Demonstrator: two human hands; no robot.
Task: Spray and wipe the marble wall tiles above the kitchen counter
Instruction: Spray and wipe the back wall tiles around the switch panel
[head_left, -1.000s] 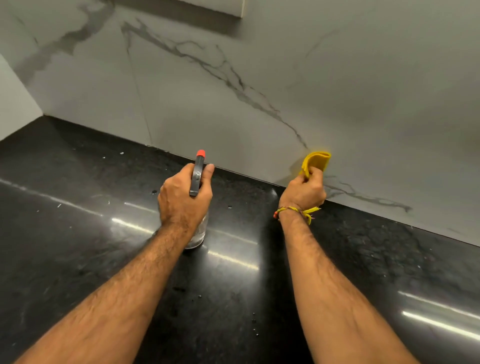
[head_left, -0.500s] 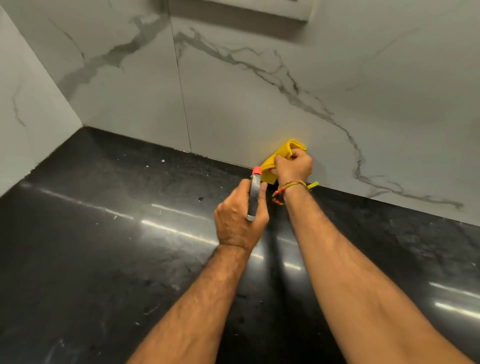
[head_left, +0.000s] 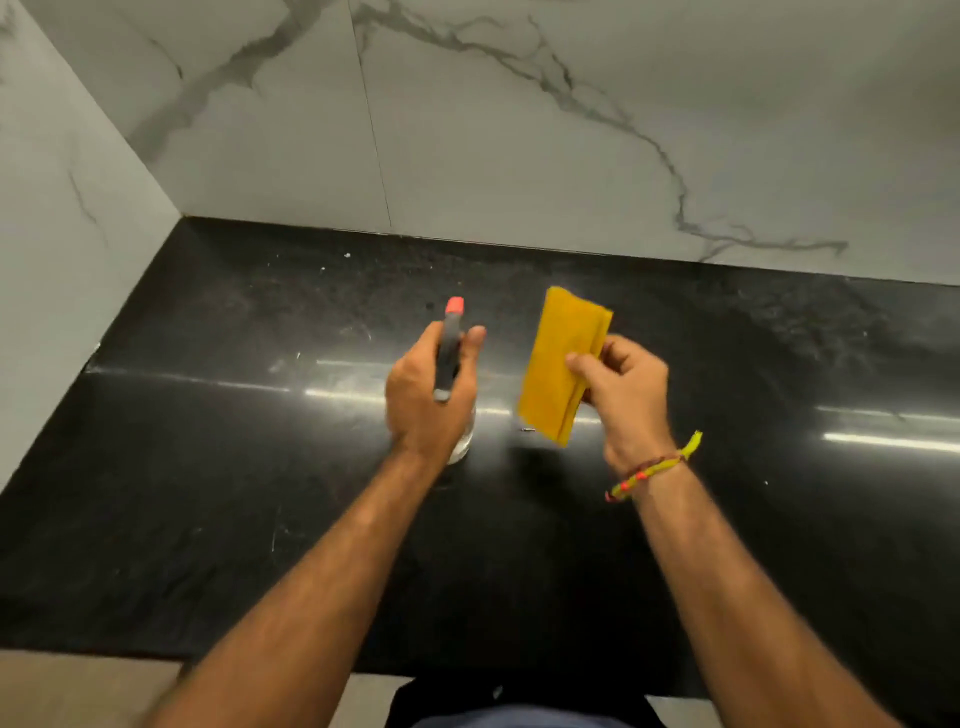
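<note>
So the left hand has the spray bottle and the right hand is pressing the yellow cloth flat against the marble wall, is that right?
Not quite. The left hand does grip the spray bottle, but the right hand is not pressing the yellow cloth on the marble wall. The head view shows it holding the folded cloth up over the black counter, clear of the wall.

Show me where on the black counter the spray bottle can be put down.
Bare counter stretches left of the left hand to the side wall, and right of the right hand. A strip lies free below the marble wall tiles. It is crowded between the spray bottle and yellow cloth.
</note>
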